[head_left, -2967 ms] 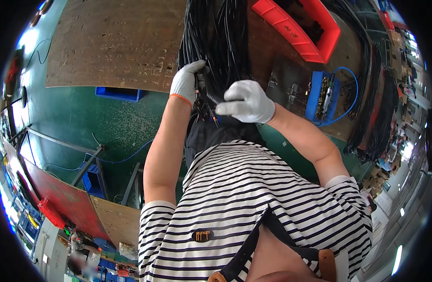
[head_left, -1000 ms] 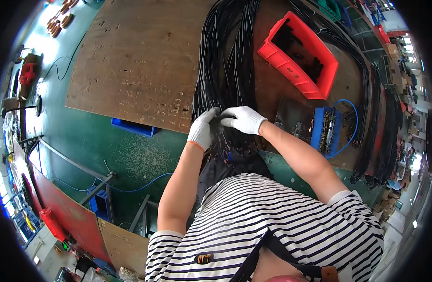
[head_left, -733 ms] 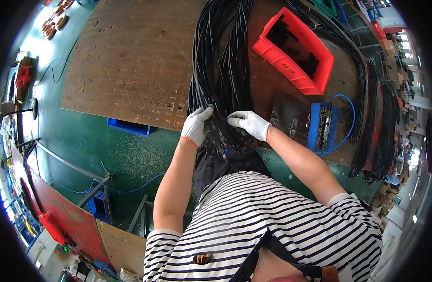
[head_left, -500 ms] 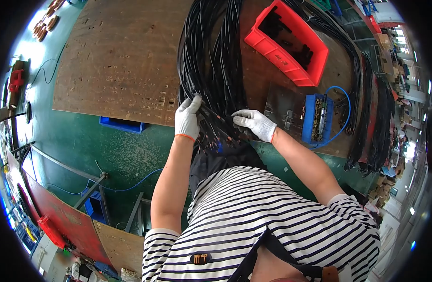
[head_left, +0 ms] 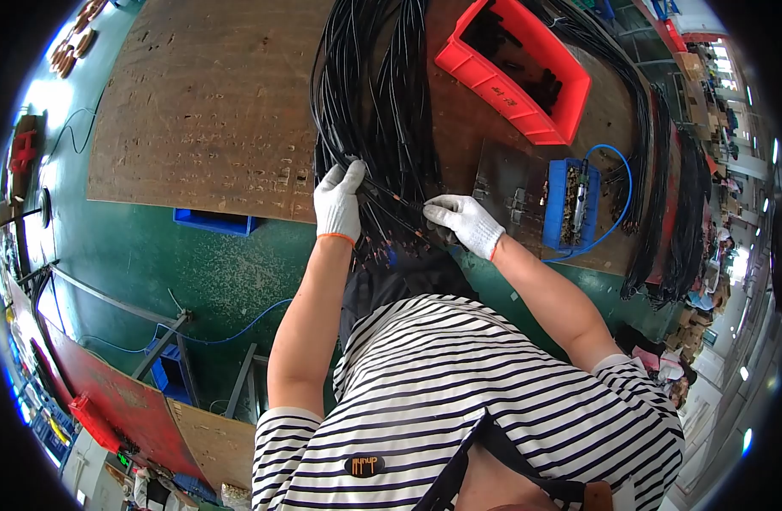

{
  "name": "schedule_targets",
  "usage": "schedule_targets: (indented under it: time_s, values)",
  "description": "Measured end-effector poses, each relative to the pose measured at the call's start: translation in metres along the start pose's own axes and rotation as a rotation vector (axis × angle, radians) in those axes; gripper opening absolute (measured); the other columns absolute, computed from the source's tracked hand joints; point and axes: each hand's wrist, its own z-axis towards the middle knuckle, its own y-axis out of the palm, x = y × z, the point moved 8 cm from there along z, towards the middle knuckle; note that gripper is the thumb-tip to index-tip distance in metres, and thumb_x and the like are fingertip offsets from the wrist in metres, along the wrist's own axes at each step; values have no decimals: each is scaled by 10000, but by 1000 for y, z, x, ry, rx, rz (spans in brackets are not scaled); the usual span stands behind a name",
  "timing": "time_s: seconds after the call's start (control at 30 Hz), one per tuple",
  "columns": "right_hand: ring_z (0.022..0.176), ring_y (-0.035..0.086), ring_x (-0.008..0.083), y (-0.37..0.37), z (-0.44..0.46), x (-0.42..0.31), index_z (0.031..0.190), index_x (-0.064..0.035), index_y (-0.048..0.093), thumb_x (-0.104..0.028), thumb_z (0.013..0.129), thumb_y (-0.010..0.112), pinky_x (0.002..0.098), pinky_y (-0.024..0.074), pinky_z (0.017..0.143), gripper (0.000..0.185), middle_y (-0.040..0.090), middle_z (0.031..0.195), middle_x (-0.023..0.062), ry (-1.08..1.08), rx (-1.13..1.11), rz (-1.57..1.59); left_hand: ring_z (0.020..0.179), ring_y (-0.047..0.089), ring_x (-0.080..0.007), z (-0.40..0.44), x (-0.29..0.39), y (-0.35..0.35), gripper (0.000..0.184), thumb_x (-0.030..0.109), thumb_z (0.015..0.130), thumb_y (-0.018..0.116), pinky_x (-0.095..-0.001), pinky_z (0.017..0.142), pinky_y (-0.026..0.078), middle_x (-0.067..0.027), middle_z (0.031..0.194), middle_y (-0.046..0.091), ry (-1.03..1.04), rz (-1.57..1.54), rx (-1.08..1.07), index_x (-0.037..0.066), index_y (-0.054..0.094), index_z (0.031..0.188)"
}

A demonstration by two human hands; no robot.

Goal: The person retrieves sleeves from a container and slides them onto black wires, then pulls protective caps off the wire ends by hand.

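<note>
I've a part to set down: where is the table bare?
Largest: wooden tabletop left of the black cables. Smaller: between them and the red bin. Crowded: the right side, with bin, blue box and more cables.

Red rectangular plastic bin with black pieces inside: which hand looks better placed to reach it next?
Likely the right hand, gloved in white knit: the bin stands on its side of the long black cables, while the left hand grips cable farther away. The right seems busy at a cable end, though.

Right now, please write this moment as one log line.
left hand: gripping black cable; right hand: near cable tips; red bin: on table
</note>
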Motion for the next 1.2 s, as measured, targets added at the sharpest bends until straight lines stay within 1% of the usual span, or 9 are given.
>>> schedule_targets:
  time_s: [0.2, 0.4, 0.5, 0.6, 0.63, 0.73, 0.83, 1.0, 1.2]
  values:
    - [748, 643, 93, 10, 6, -5, 1198, -6, 743, -325, 1020, 718, 274, 522, 678, 366, 742, 887, 29, -132, 109, -279, 765, 673, -84, -5, 4, 5, 142, 146, 974, 776, -248, 688, 552, 2, 951, 755, -5, 24, -2, 51, 774, 1080]
    - [771, 644, 89, 31, 8, -9, 1158, -3, 756, -312, 1020, 714, 270, 525, 697, 341, 746, 888, 26, -100, -21, -165, 705, 663, -95, -6, -8, 4, 186, 147, 934, 817, -278, 617, 568, -7, 859, 728, -195, 24, -18, 29, 751, 1062]
    - [784, 642, 73, 38, 19, -1, 1169, -13, 757, -334, 1033, 694, 255, 518, 720, 354, 758, 911, 20, -10, -77, -57, 691, 665, -107, -9, 2, 0, 224, 147, 930, 818, -276, 627, 565, -28, 872, 727, -226, 74, 43, 2, 743, 1083]
    - [756, 622, 65, 56, 32, -2, 1193, -33, 763, -379, 1034, 687, 247, 496, 671, 389, 744, 909, 6, 5, -151, 259, 703, 665, -110, -15, -1, 5, 324, 156, 922, 820, -259, 641, 553, -53, 928, 738, -307, 116, -58, -49, 729, 1156]
    - [752, 617, 61, 59, 38, -1, 1174, -38, 767, -366, 1035, 686, 241, 488, 666, 365, 742, 912, 2, 5, -128, 189, 703, 663, -108, -19, -4, 11, 337, 160, 921, 820, -255, 641, 548, -56, 938, 741, -340, 121, -87, -55, 727, 1164]
    - [747, 610, 60, 60, 55, -13, 1115, -42, 783, -338, 1028, 694, 225, 466, 662, 322, 728, 908, -24, -25, -84, -58, 633, 624, -107, -7, -5, 9, 298, 223, 941, 806, -281, 582, 501, -53, 847, 730, -283, 320, -154, -46, 746, 1053]
    - [763, 610, 58, 62, 66, -17, 1107, -38, 787, -342, 1015, 709, 231, 465, 675, 327, 734, 918, -26, -27, -31, -11, 611, 589, -94, -7, -2, 2, 350, 340, 1009, 726, -290, 551, 466, -28, 782, 701, -168, 504, -174, -7, 772, 1007]
    - [978, 650, 92, 66, 98, -31, 1121, 20, 786, -312, 1020, 723, 277, 489, 926, 352, 775, 1041, 25, -91, -29, 102, 621, 583, -82, -12, -10, -18, 402, 406, 1061, 652, -268, 559, 479, -2, 815, 688, -189, 457, -118, 29, 772, 1134]
    - [829, 630, 117, 61, 159, -77, 1058, -3, 800, -423, 971, 745, 318, 493, 785, 432, 743, 894, 37, -111, 8, -176, 591, 565, -83, -23, 11, -42, 341, 368, 1062, 649, -261, 537, 464, 11, 761, 637, -177, 286, 52, 52, 761, 1125]
